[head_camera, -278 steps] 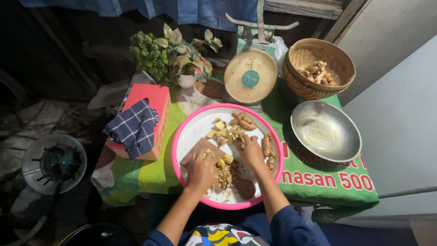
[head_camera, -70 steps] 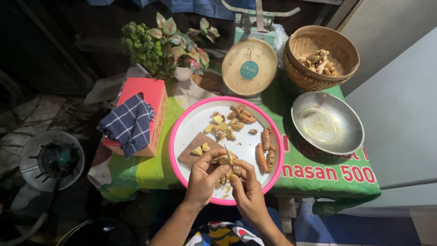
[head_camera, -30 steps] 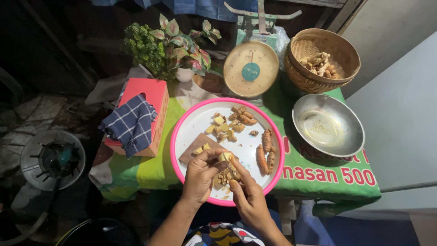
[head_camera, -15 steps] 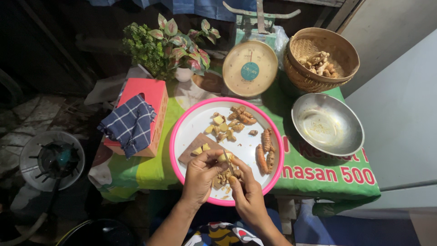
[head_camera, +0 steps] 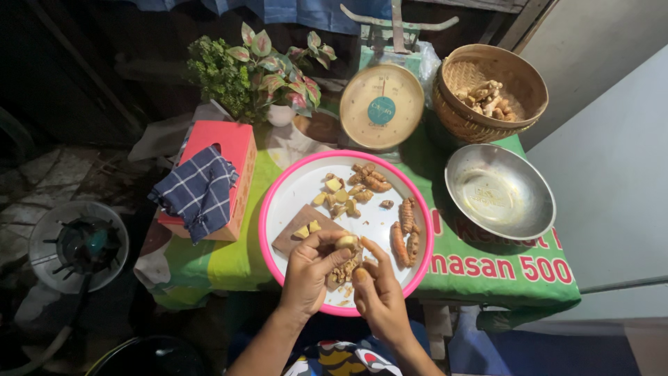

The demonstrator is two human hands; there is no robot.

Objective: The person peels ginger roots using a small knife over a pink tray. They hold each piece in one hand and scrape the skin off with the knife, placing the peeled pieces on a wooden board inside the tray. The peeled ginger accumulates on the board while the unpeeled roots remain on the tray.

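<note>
My left hand point(head_camera: 307, 273) pinches a small pale yellow root piece point(head_camera: 346, 242) over the near part of a white round tray with a pink rim point(head_camera: 266, 209). My right hand point(head_camera: 381, 296) is beside it, fingers curled, its yellow-stained index finger reaching to the piece. Anything inside the right hand is hidden. Under the hands lies a heap of root bits point(head_camera: 341, 271). On the tray are a brown board point(head_camera: 296, 235) with yellow chunks, more cut pieces point(head_camera: 339, 196) and orange-brown whole roots point(head_camera: 403, 230).
Behind the tray stand a dial scale point(head_camera: 381, 104), a woven basket of roots point(head_camera: 490, 90) and a steel bowl point(head_camera: 497, 191). To the left are a pink box point(head_camera: 229, 150) with a checked cloth point(head_camera: 198, 191) and a potted plant point(head_camera: 264, 69). A stove point(head_camera: 80, 244) sits on the floor.
Both hands have stayed over the tray's near edge, working the same small root piece. Over the last second the fingers only shifted slightly around it.
</note>
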